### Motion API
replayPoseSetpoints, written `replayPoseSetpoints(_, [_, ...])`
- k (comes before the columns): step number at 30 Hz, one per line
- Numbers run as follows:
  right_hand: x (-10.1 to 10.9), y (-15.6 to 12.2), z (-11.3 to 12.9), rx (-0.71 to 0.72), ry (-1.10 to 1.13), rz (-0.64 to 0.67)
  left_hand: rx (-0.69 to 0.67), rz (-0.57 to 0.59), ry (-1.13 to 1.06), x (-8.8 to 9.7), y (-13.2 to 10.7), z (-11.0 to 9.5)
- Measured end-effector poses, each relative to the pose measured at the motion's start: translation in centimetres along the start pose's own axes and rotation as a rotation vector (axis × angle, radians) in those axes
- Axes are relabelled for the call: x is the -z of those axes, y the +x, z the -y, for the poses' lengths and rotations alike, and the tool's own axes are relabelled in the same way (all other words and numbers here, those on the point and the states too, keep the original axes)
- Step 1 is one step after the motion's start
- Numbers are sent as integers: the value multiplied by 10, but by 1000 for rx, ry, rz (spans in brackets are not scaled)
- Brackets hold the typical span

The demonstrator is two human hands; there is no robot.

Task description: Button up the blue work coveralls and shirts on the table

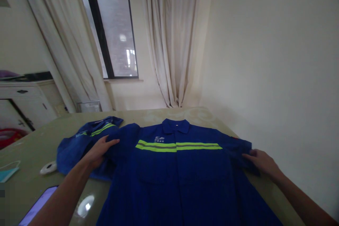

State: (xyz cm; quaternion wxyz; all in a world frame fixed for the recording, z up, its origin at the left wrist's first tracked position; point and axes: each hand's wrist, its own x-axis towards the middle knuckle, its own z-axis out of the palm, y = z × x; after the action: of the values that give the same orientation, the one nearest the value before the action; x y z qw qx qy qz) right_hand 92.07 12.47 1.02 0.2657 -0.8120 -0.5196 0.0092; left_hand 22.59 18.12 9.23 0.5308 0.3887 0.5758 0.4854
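A blue short-sleeved work shirt (pixel 161 166) with yellow-green reflective bands lies spread front side up, its collar pointing away from me. White lettering shows on its chest. My left hand (pixel 99 150) is closed on the sleeve at the left, thumb on top. At the other side, my right hand (pixel 261 160) pinches the edge of the right sleeve. The shirt's lower part runs out of view at the bottom. Beside its left sleeve lies a second blue garment (pixel 76 146) with similar bands, crumpled and partly behind my left hand.
On the glossy table (pixel 31 148) at the left are a white rounded device (pixel 48 168), a phone (pixel 39 206) partly under my left forearm, and a face mask (pixel 9 173). A wall (pixel 278 60) borders the table on the right. Curtains (pixel 169 35) and a window stand behind.
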Motion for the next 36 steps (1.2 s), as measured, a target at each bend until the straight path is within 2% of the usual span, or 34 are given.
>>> replayPoseSetpoints(2, [2,3,3,-19,12,75,-180,63,78,-16,-5,-3])
replayPoseSetpoints(3, [4,5,5,-42,15,61,-290,114,180,-25,-7,-3])
replayPoseSetpoints(6, [11,4,20,-115,77,-95,-595,345,651,-52,-14,0])
replayPoseSetpoints(8, [17,-2,43,-76,114,-195,-626,539,937,-68,-20,7])
replayPoseSetpoints(9, [20,-9,58,-14,109,-245,-598,607,1029,-75,-21,11])
replayPoseSetpoints(10, [22,-17,74,69,82,-308,-574,626,1096,-81,-22,17])
replayPoseSetpoints(11, [25,-26,91,174,49,-363,-569,597,1151,-87,-22,24])
replayPoseSetpoints(13, [27,-47,121,420,-45,-365,-590,473,1262,-94,-19,39])
replayPoseSetpoints(15, [26,-66,143,710,-125,-237,-579,404,1368,-96,-15,53])
replayPoseSetpoints(17, [23,-78,153,897,-164,-104,-551,416,1418,-94,-16,63])
replayPoseSetpoints(19, [18,-82,154,888,-150,-96,-568,414,1421,-87,-22,69])
replayPoseSetpoints(22, [7,-82,153,717,-76,-161,-636,376,1421,-73,-39,76])
replayPoseSetpoints(26, [-7,-85,155,737,-87,81,-778,303,1402,-55,-59,88])
replayPoseSetpoints(29, [-11,-90,150,711,-136,118,-828,265,1416,-45,-65,97])
replayPoseSetpoints(31, [-9,-93,142,648,-178,135,-838,239,1442,-43,-66,101])
replayPoseSetpoints(34, [-4,-98,128,629,-217,292,-861,188,1464,-42,-68,107])
replayPoseSetpoints(36, [4,-103,120,654,-148,403,-879,176,1449,-41,-72,113])
